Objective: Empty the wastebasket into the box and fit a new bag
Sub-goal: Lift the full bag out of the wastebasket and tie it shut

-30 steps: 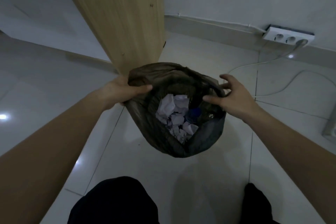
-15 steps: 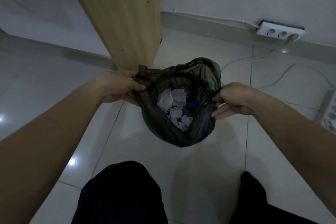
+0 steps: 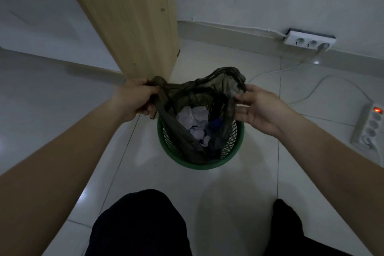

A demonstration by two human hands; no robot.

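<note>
Wastebasket (image 3: 207, 165) green mesh, below and between both hands — lower half masked by dark bag (image 3: 187, 97). Left hand (image 3: 136, 97) fisted on bag's rim; right hand (image 3: 257, 108) pinching opposite rim. Crumpled paper (image 3: 192, 115) inside; blue item indistinct. No legible writing.

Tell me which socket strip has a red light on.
The power strip lying on the floor at right; the wall-mounted socket strip shows no light.
</note>
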